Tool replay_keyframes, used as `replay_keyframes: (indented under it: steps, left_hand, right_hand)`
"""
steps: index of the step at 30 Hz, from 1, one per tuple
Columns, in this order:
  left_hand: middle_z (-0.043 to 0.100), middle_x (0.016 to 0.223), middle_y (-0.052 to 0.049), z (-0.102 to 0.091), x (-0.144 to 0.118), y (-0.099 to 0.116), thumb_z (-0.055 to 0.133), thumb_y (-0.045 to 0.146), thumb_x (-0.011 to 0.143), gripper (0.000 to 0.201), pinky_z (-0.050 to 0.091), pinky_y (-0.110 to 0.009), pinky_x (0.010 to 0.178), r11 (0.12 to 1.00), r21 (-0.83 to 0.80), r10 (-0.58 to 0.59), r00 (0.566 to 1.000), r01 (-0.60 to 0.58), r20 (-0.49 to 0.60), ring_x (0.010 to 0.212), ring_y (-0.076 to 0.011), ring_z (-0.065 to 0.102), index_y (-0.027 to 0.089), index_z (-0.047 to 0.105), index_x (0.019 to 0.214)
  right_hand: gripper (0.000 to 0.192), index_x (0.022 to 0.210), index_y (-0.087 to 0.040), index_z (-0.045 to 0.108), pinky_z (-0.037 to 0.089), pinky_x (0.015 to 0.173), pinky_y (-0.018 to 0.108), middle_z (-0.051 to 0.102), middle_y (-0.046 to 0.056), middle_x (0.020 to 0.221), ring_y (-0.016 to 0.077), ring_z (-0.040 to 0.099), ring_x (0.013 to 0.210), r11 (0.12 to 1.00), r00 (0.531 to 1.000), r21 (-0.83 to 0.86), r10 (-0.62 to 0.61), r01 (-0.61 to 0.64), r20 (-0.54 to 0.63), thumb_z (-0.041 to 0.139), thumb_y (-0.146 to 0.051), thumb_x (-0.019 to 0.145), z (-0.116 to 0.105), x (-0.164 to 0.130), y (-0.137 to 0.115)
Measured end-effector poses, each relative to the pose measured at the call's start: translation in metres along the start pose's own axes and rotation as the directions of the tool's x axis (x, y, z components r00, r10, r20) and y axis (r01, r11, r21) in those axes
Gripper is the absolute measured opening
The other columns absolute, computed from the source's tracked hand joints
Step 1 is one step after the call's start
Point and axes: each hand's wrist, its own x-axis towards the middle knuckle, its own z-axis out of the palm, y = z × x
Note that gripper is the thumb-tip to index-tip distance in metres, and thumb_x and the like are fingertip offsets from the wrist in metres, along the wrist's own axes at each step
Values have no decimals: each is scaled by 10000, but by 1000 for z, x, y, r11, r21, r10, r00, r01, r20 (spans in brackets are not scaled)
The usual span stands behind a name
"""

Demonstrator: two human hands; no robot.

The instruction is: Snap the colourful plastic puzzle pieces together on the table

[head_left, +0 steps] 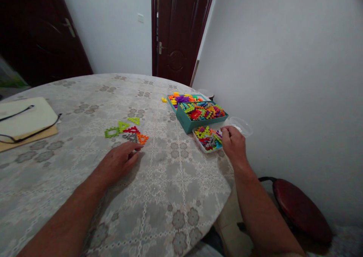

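My left hand (pixel 123 159) rests on the table with its fingers stretched out and the thumb a little apart. Its fingertips lie just below an orange triangle (pixel 144 137) and a grey piece (pixel 129 137). Around these are a red triangle (pixel 132 130), two lime triangles (pixel 123 127) and a green square frame (pixel 107 133), all with toothed edges. My right hand (pixel 235 142) is at the right side of a clear plastic tub (pixel 204 148) of similar coloured pieces. Its fingers are curled together, and whatever lies between them is hidden.
Behind the tub stands a teal box (pixel 187 123) full of toothed pieces, with another teal tray (pixel 171 104) of bright pieces behind it. A clear lid (pixel 244 126) lies by the wall. Glasses (pixel 28 138) lie at the left; a red stool (pixel 300 207) stands at right.
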Motion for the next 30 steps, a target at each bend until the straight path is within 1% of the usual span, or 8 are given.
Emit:
replay_keyframes:
  steps: [3, 5, 9, 14, 16, 21, 27, 30]
  left_hand:
    - [752, 1160, -107, -5, -1, -2, 461, 378, 962, 373, 547, -445, 1024, 995, 63, -62, 984, 73, -166, 1016, -282, 702, 222, 707, 1195]
    - [729, 1217, -131, -8, -2, -8, 450, 329, 966, 372, 493, -472, 1128, 988, 121, -58, 955, 97, -292, 1160, -298, 666, 194, 691, 1215]
    - [658, 1321, -163, -10, -7, -25, 499, 283, 970, 391, 419, -493, 1213, 958, 212, -91, 905, 194, -416, 1332, -312, 569, 148, 642, 1307]
    - [599, 1411, -188, -4, -10, -35, 590, 281, 940, 484, 426, -491, 1201, 876, 290, -263, 885, 386, -384, 1354, -345, 551, 151, 617, 1405]
    - [604, 1402, -205, -1, -9, -36, 591, 290, 943, 493, 438, -489, 1183, 854, 332, -286, 894, 401, -345, 1349, -359, 551, 134, 620, 1410]
    - [636, 1373, -201, 1, -7, -36, 592, 341, 959, 463, 456, -477, 1147, 845, 376, -277, 912, 381, -301, 1314, -353, 576, 138, 654, 1370]
    - [622, 1485, -164, -1, -9, -32, 597, 382, 984, 397, 415, -543, 1167, 881, 375, -220, 952, 287, -213, 1383, -361, 536, 199, 674, 1327]
    - [607, 1532, -132, -2, -10, -29, 582, 341, 994, 381, 379, -567, 1192, 896, 365, -201, 964, 253, -175, 1428, -365, 506, 221, 658, 1347]
  right_hand:
    - [289, 978, -229, 712, 502, 876, 363, 756, 91, 994, 254, 687, 946, 984, 988, 151, -111, 94, 103, 472, -379, 1034, 2, -11, -44]
    - [254, 979, -234, 709, 501, 843, 353, 747, 82, 972, 241, 684, 905, 947, 935, 259, -253, 187, 249, 498, -364, 1035, 7, -19, -74]
    - [183, 1055, -222, 709, 506, 794, 323, 737, 66, 984, 195, 677, 828, 845, 713, 450, -503, 287, 489, 548, -304, 1028, 33, -27, -120]
    - [268, 1245, -174, 696, 532, 915, 338, 732, 116, 1199, 198, 704, 953, 798, 494, 476, -603, 370, 627, 606, -277, 1014, 92, -16, -149]
    - [344, 1325, -144, 671, 523, 991, 349, 709, 149, 1284, 223, 700, 1078, 813, 504, 430, -582, 393, 638, 613, -295, 1022, 121, -12, -156]
    - [542, 1439, -80, 606, 447, 1150, 414, 649, 221, 1376, 312, 578, 1339, 858, 642, 241, -502, 453, 580, 613, -438, 1032, 183, -17, -173]
    - [601, 1516, -183, 565, 419, 1177, 491, 539, 190, 1546, 349, 483, 1426, 880, 746, 197, -472, 433, 470, 576, -540, 1032, 226, -14, -198]
    - [631, 1566, -205, 533, 393, 1200, 514, 469, 189, 1623, 359, 437, 1487, 905, 758, 145, -415, 399, 504, 536, -569, 1050, 248, 0, -210]
